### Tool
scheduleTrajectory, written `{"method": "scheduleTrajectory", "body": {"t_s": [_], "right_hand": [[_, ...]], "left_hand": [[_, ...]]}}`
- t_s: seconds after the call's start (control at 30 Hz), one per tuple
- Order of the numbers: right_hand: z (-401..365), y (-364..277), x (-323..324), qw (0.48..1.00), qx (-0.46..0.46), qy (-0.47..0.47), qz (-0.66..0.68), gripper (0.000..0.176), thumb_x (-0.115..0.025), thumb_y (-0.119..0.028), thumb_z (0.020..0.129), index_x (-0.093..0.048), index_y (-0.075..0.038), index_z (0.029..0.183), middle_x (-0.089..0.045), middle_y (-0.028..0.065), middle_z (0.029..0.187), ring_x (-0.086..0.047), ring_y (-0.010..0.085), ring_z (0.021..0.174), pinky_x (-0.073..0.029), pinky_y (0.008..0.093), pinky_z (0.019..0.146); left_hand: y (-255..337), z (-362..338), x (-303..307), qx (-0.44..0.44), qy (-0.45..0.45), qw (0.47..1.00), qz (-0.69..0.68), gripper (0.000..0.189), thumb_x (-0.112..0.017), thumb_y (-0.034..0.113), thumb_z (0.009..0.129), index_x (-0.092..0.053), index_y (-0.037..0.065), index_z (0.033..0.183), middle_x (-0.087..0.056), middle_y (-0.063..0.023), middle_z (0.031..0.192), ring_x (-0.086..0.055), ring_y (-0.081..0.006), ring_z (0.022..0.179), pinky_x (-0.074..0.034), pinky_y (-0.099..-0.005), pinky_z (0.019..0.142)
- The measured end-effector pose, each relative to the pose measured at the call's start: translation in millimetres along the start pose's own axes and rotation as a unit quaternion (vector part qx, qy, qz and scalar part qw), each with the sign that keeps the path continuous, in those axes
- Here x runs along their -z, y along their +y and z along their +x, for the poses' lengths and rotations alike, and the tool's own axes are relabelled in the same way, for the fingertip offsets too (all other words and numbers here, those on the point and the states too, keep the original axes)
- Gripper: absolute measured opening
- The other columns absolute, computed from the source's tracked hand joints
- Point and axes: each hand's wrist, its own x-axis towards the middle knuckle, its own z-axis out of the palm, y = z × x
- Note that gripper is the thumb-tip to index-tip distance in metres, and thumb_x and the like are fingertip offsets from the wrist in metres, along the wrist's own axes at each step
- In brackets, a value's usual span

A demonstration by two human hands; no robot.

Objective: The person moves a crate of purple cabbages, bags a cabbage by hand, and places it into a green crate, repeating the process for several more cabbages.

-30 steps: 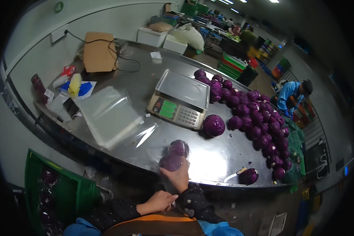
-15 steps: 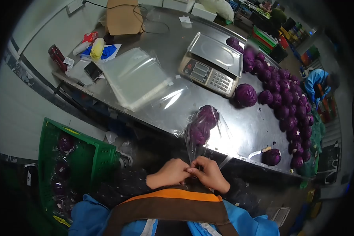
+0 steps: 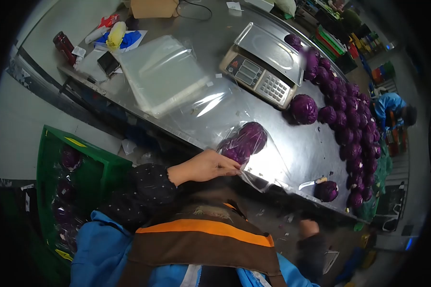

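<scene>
Two purple cabbages lie in a clear plastic bag on the metal table's front edge. My left hand is closed on the bag's gathered plastic, just in front of the cabbages. Off to the right, below the table edge, my right hand is blurred and its fingers cannot be made out. A single cabbage rests near the front edge beside a knife.
A scale stands at the back, with a cabbage pile to its right. Flat plastic bags lie left. A green crate holds bagged cabbages at lower left. A person in blue is at far right.
My hands have parted. The left has moved up to the table edge with the bag's plastic; the right has let go of it and swung down to the right.
</scene>
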Motion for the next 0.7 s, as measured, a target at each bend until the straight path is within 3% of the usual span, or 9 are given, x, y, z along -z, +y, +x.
{"method": "scheduleTrajectory", "body": {"t_s": [0.07, 0.1, 0.23, 0.33, 0.37, 0.43, 0.57, 0.63, 0.7], "right_hand": [[25.0, -38.8, 8.4, 0.919, 0.031, 0.099, 0.380, 0.045, -0.068, -0.011, 0.071, -0.054, -0.003, 0.114, -0.062, 0.0136, 0.102, -0.061, 0.0285, 0.093, -0.048, 0.0405, 0.077], [39.6, -59.0, 25.8, 0.782, 0.056, 0.154, 0.601, 0.053, -0.070, -0.016, 0.071, -0.051, -0.004, 0.119, -0.059, 0.0157, 0.112, -0.058, 0.0298, 0.103, -0.046, 0.0413, 0.084], [54.4, -149.8, 170.8, 0.757, 0.242, 0.345, 0.499, 0.049, -0.075, -0.009, 0.067, -0.053, -0.005, 0.111, -0.049, 0.0171, 0.125, -0.040, 0.0254, 0.124, -0.037, 0.0414, 0.096], [106.7, -148.2, 178.3, 0.743, 0.384, 0.236, 0.494, 0.027, -0.068, -0.024, 0.081, -0.052, -0.002, 0.077, -0.063, 0.0168, 0.094, -0.060, 0.0259, 0.099, -0.046, 0.0365, 0.084], [118.1, -157.6, 175.1, 0.722, 0.251, 0.222, 0.606, 0.037, -0.056, -0.030, 0.090, -0.048, -0.001, 0.068, -0.061, 0.0108, 0.068, -0.064, 0.0208, 0.067, -0.050, 0.0301, 0.062], [159.0, -157.7, 162.6, 0.659, 0.103, 0.151, 0.730, 0.045, -0.046, -0.035, 0.095, -0.046, -0.004, 0.062, -0.053, 0.0059, 0.054, -0.052, 0.0148, 0.044, -0.043, 0.0277, 0.043], [220.8, -170.7, 109.0, 0.703, -0.051, 0.009, 0.709, 0.058, -0.043, -0.046, 0.093, -0.042, -0.007, 0.050, -0.043, 0.0054, 0.043, -0.043, 0.0168, 0.034, -0.035, 0.0312, 0.038], [242.1, -161.8, 82.1, 0.863, -0.012, 0.225, 0.453, 0.049, -0.046, -0.041, 0.092, -0.051, -0.002, 0.061, -0.053, 0.0078, 0.049, -0.054, 0.0191, 0.044, -0.041, 0.0346, 0.045], [197.5, -166.5, 152.8, 0.888, -0.034, 0.211, 0.407, 0.029, -0.055, -0.021, 0.086, -0.051, -0.006, 0.111, -0.063, 0.0131, 0.081, -0.062, 0.0294, 0.077, -0.046, 0.0401, 0.073]], "left_hand": [[-3.3, 1.1, 4.0, -0.014, 0.011, 1.000, 0.018, 0.017, -0.064, 0.015, 0.084, -0.069, 0.010, 0.099, -0.065, -0.0052, 0.095, -0.062, -0.0164, 0.084, -0.047, -0.0278, 0.079], [-4.6, -0.8, 2.9, -0.025, 0.014, 0.999, 0.037, 0.017, -0.064, 0.014, 0.084, -0.069, 0.010, 0.099, -0.063, -0.0045, 0.094, -0.060, -0.0164, 0.084, -0.046, -0.0280, 0.080], [-3.6, 0.4, 1.7, 0.044, 0.042, 0.998, 0.001, 0.013, -0.064, 0.021, 0.085, -0.071, 0.013, 0.091, -0.059, -0.0044, 0.086, -0.057, -0.0150, 0.081, -0.045, -0.0296, 0.073], [-17.6, 2.7, -0.6, 0.028, 0.110, 0.993, -0.012, 0.025, -0.061, 0.025, 0.087, -0.068, 0.001, 0.085, -0.060, -0.0078, 0.074, -0.061, -0.0146, 0.069, -0.047, -0.0280, 0.064], [-14.4, 6.1, -1.4, 0.031, 0.113, 0.993, -0.011, 0.025, -0.061, 0.025, 0.087, -0.068, 0.001, 0.085, -0.060, -0.0078, 0.074, -0.061, -0.0146, 0.069, -0.047, -0.0280, 0.064], [-4.2, 17.8, -2.2, 0.296, 0.247, 0.914, -0.127, 0.043, -0.057, 0.032, 0.089, -0.063, -0.008, 0.073, -0.058, -0.0106, 0.056, -0.061, -0.0159, 0.051, -0.048, -0.0274, 0.050], [-36.7, 30.2, -9.8, 0.357, 0.324, 0.876, -0.014, 0.052, -0.060, 0.038, 0.086, -0.061, -0.008, 0.062, -0.054, -0.0125, 0.045, -0.059, -0.0217, 0.040, -0.046, -0.0317, 0.037], [-28.2, 25.6, 1.6, 0.442, 0.260, 0.859, 0.001, 0.046, -0.067, 0.035, 0.080, -0.062, -0.011, 0.079, -0.059, -0.0142, 0.059, -0.062, -0.0257, 0.049, -0.050, -0.0354, 0.045], [-16.3, 19.1, 4.8, 0.355, 0.297, 0.831, 0.309, 0.054, -0.074, 0.032, 0.071, -0.057, -0.007, 0.105, -0.061, -0.0188, 0.093, -0.064, -0.0306, 0.084, -0.052, -0.0389, 0.071]]}}
